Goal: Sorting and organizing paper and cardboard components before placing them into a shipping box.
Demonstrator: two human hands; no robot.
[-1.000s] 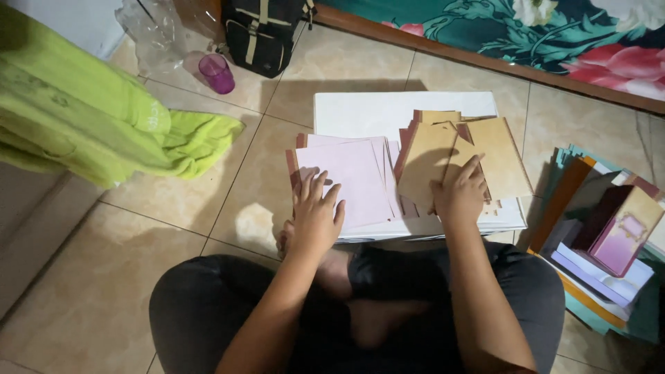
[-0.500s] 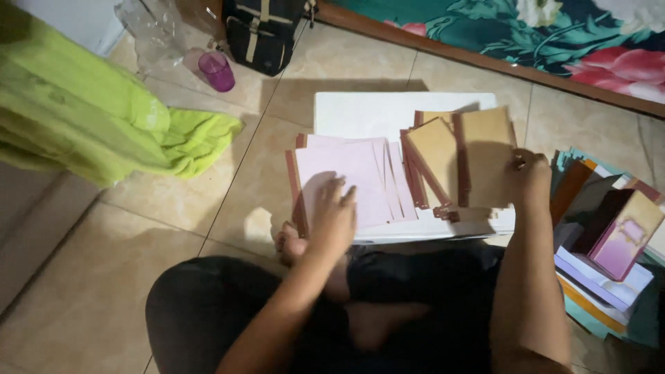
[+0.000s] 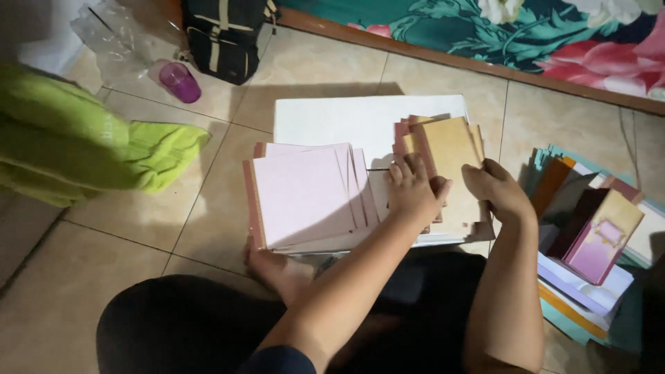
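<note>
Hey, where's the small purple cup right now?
In the head view the purple cup stands on the tiled floor at upper left, between the black bag and the crumpled clear plastic, just above the green cloth.

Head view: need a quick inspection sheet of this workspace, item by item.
Surface: white board on tiled floor.
Job's things: tan card stack; pink sheet stack beside it.
Clutter: mixed cards and boxes at right; green cloth; purple cup; black bag.
Grips: left hand and right hand both on the tan stack.
Cables: nothing seen.
Surroundings: floral fabric along the top.
</note>
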